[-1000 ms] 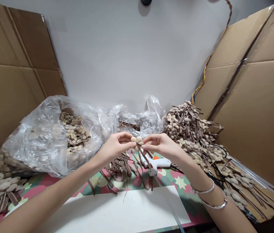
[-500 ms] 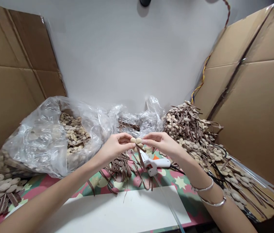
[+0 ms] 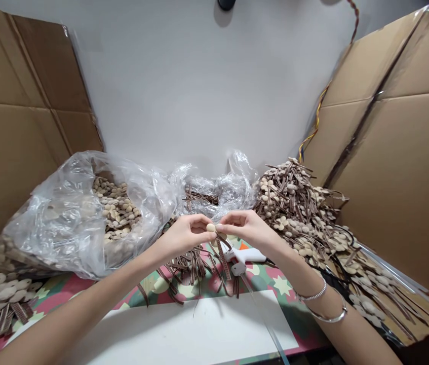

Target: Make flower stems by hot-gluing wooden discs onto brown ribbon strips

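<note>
Fingertips of my left hand (image 3: 186, 234) pinch a small cream padded flower piece (image 3: 211, 228) from its left side. My right hand (image 3: 247, 228) grips the same piece from the right, its thumb and forefinger closed on it. Brown stitched ribbon tails (image 3: 223, 258) hang below the piece. Behind and under them lies a white glue gun (image 3: 250, 255) with an orange part, partly covered by my right hand and the ribbons. Loose brown ribbons (image 3: 193, 263) are heaped on the patterned cloth (image 3: 282, 286) below my left hand.
At the left, a clear plastic bag (image 3: 66, 213) holds many cream pieces. Finished-looking ribboned flowers (image 3: 294, 203) are piled at the right. A white sheet (image 3: 199, 329) lies in front. Cardboard walls (image 3: 396, 167) stand on both sides, with glue sticks (image 3: 392, 274) by the right one.
Both hands have moved slightly down with the flower piece between them. My right fingers have shifted left over the piece, covering more of it.
</note>
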The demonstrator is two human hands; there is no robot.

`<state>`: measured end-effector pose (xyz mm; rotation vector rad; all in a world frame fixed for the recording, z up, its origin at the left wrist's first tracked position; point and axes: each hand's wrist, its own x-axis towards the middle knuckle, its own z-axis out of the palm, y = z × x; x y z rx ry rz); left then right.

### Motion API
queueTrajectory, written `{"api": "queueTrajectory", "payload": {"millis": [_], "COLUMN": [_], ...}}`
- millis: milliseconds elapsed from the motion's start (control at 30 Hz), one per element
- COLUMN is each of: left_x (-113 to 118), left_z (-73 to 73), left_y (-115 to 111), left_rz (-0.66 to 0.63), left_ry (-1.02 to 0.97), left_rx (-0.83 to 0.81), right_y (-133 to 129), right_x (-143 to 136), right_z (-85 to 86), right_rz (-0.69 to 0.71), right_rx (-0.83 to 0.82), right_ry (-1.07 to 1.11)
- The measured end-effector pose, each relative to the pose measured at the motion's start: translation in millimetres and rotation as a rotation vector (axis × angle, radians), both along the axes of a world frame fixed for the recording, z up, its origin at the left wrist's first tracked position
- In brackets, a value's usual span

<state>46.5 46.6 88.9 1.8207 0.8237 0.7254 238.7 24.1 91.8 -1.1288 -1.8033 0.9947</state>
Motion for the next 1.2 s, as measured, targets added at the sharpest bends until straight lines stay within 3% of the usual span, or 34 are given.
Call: {"api": "queueTrajectory", "payload": {"millis": [267,333,433,533,633,733,833,933,1033,1200], "left_x": [-2,-6,-10,-10,-5,-1,-2,-6,-11,-19], "left_z": [6.5,9.4,10.6,8.4,5.3,2.9,1.6,1.7,2.9,4.5], "left_y": [3,7,9,6,0,-3,-2,3,9,19], "left_rz": [-0.027,0.033,0.205,0.189,0.111,0.105,0.109,0.045,-0.088,-0.164], "left_ry": [0.030,0.057,0.104,0.143,0.140,0.181,0.241,0.304,0.373,0.413], "left_rx": [-0.008,0.036,0.189,0.283,0.301,0.328,0.385,0.476,0.554,0.617], "right_y": [-3,-3,0,2,3,2,0,-1,1,8], "right_x": [0,0,-3,-9,-14,-16,-18,-17,-12,-4], "right_z": [2.2,1.3,-4.7,-17.1,-32.0,-42.1,-41.7,-31.1,-17.8,-8.9], "right_rz": [-0.032,-0.088,-0.236,-0.325,-0.268,-0.199,-0.151,-0.177,-0.244,-0.047], "right_rx": [0.078,0.165,0.469,0.886,1.158,1.269,1.255,1.136,0.886,0.503], "right_ry": [0.003,-0.037,-0.162,-0.349,-0.597,-0.777,-0.755,-0.497,-0.308,-0.223]}}
